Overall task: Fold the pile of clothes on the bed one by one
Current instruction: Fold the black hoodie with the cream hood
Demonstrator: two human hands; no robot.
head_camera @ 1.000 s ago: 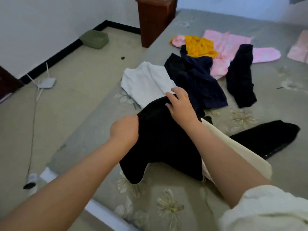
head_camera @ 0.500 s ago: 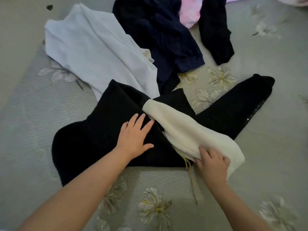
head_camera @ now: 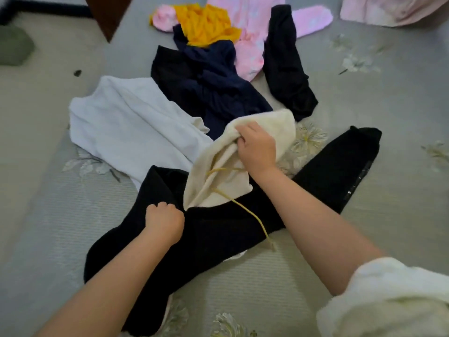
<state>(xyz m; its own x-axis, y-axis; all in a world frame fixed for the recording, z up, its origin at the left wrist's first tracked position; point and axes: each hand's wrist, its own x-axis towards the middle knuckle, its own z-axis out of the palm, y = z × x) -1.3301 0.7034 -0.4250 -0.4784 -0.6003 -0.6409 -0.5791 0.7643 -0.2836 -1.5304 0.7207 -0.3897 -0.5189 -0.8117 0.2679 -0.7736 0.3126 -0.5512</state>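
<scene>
- The right hand (head_camera: 257,148) clutches the cream garment (head_camera: 243,164), just beyond the black garment (head_camera: 218,229).
- The left hand (head_camera: 164,221) grips that black fabric's near-left fold.

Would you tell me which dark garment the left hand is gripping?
The large black garment nearest the camera; the left hand grips its edge.

Two bare forearms enter from 6 o'clock edge. Left arm (head_camera: 102,283) bare as far as frame shows, no sleeve visible. Right arm (head_camera: 323,229) wears cream-white sleeve (head_camera: 388,297), bunched in soft folds, at 5 o'clock. Both hands, left hand (head_camera: 164,221) and right hand (head_camera: 257,147), ungloved.
</scene>
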